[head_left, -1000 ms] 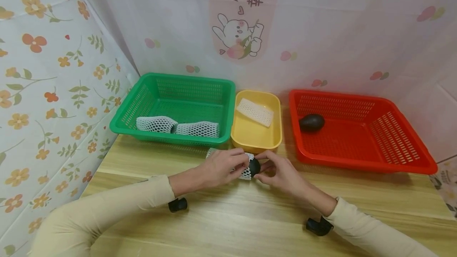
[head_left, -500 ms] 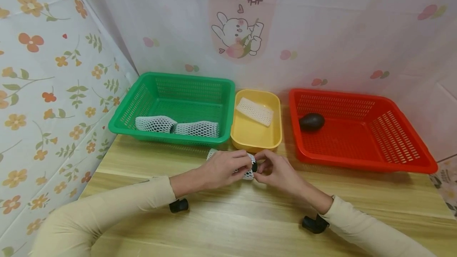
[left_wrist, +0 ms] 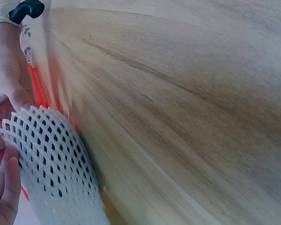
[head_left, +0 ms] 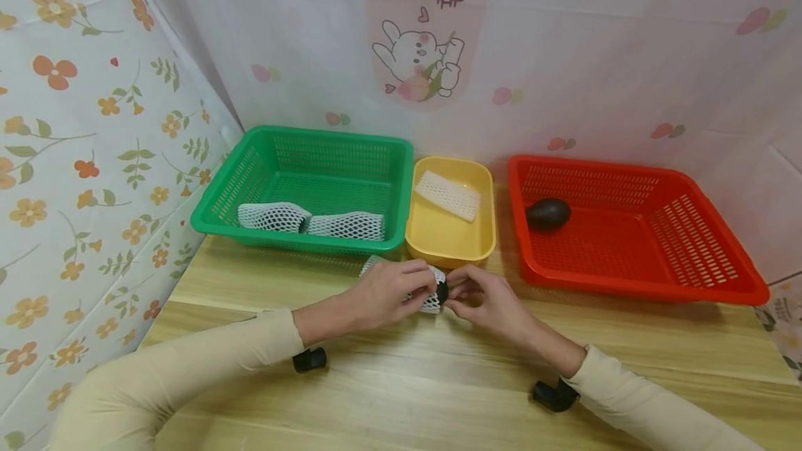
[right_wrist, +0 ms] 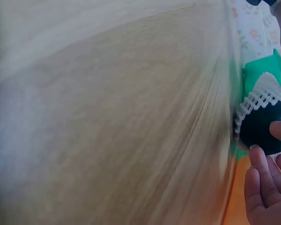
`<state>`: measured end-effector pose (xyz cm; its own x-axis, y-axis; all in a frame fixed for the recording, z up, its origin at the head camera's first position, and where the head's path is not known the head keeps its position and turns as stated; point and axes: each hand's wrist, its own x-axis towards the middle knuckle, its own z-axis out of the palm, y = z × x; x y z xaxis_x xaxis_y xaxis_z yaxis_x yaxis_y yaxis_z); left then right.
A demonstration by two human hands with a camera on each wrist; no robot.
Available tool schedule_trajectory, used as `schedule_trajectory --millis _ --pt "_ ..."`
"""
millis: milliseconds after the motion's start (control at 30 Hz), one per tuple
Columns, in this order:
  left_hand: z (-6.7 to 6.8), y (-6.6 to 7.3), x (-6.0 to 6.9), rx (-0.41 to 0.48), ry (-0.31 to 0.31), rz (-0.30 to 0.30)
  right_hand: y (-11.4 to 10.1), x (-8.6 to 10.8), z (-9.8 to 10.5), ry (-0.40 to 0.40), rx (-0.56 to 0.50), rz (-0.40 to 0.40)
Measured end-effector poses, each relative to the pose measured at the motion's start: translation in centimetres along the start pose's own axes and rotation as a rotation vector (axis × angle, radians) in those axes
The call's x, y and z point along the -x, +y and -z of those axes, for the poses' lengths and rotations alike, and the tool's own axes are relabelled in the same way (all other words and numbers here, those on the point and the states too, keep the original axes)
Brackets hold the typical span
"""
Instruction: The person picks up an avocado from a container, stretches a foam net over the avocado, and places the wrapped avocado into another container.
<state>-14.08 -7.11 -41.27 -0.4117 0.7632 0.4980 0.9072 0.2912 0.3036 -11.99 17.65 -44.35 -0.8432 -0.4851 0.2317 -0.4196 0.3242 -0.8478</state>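
Note:
A dark avocado (right_wrist: 262, 129) lies inside a white foam net sleeve (left_wrist: 51, 154), its rounded end showing at the sleeve's right opening. My left hand (head_left: 390, 294) pinches the sleeve close to that opening. From the other side my right hand (head_left: 495, 303) has its thumb and fingers about the bare end of the avocado, with fingertips against it in the right wrist view. Both hands work low over the wooden table (head_left: 401, 381), just in front of a yellow tray (head_left: 451, 252). The hands hide much of the sleeve and fruit in the head view.
At the back left, a green basket (head_left: 326, 131) holds two net-covered fruits (head_left: 347, 226). One flat foam net (head_left: 447, 195) lies in the yellow tray. A red basket (head_left: 633, 291) at the right contains a bare dark avocado (head_left: 548, 214). A printed cloth (head_left: 564, 54) hangs behind.
Less of the avocado's dark end shows at the sleeve opening than a second ago. Both hands have shifted only slightly and stay at the sleeve. The baskets and tray are unchanged.

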Motion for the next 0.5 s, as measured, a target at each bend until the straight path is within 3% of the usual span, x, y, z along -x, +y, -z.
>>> schedule_trajectory --millis 500 --pt "-0.49 0.32 -0.13 0.007 -0.011 -0.028 0.41 -0.11 -0.32 0.024 0.017 0.047"
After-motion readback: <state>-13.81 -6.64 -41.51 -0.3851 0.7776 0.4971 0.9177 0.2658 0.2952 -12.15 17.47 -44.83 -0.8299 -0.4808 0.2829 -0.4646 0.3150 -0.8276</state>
